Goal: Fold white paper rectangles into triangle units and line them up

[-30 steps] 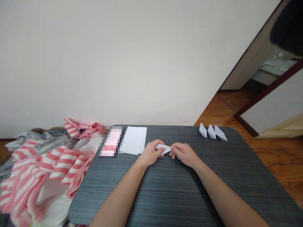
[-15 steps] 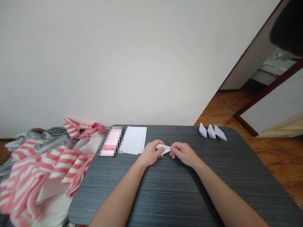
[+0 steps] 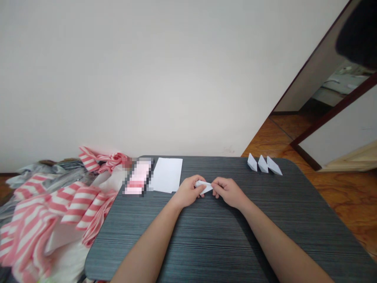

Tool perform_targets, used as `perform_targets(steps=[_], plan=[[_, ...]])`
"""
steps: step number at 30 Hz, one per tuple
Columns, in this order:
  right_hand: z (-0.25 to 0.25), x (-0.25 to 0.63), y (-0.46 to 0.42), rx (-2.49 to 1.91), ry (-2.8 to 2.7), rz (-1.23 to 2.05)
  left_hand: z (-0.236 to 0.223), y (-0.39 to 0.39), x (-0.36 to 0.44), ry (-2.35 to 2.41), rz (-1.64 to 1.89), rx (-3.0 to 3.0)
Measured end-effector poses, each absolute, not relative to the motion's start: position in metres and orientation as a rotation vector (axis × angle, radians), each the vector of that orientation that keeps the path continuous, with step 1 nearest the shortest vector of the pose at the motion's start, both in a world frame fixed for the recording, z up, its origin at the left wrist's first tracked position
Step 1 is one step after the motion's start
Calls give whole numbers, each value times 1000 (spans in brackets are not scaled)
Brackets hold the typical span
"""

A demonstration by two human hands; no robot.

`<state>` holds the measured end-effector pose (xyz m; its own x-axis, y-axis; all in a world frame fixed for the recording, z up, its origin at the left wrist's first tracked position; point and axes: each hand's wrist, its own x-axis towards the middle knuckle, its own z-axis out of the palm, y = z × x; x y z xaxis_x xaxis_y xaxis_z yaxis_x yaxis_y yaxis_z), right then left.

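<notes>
A small folded white paper [image 3: 207, 187] is held between both hands over the middle of the dark table. My left hand [image 3: 189, 191] grips its left end, with the thumb on top and fingers wrapped behind. At its right tip, my right hand [image 3: 227, 191] pinches the paper between thumb and forefinger. The fingers cover parts of the paper, so its full shape is hidden. Beyond my left hand lies a stack of white paper sheets [image 3: 167, 175]. Three folded paper boats [image 3: 263, 164] stand in a row at the table's far right.
The dark wood-grain table [image 3: 212, 243] meets a white wall [image 3: 176, 78] at the back. A blurred-out pink rectangular object [image 3: 138, 177] lies left of the sheets. Red-and-white striped cloth [image 3: 67, 200] is heaped beside the table's left edge. Wooden floor [image 3: 338, 192] and a doorway are at right.
Both hands keep their hold on the folded paper in nearly the same place. The paper and the right fingers have shifted only very slightly.
</notes>
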<state>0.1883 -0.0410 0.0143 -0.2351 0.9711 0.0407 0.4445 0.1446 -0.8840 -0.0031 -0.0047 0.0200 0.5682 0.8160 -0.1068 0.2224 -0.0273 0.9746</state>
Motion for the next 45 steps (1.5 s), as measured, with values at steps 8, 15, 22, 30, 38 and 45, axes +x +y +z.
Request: perform_targets(steps=[8,15,22,30,38,45], plan=[[17,183,-43,-1391,-1808,906,19,-6,-2,928,631,1610],[16,183,-44,-1345,-1800,1000,20,-6,-2,940,647,1614],[16,191,-43,-1338,-1752,1071,17,-6,-4,958,667,1607],[13,192,-42,-1300,-1685,1131,14,-5,-3,936,682,1597],[2,194,-41,-1248,-1462,1330,16,-5,-4,923,674,1597],[4,194,-41,-1262,-1494,1331,19,-6,-4,942,659,1559]])
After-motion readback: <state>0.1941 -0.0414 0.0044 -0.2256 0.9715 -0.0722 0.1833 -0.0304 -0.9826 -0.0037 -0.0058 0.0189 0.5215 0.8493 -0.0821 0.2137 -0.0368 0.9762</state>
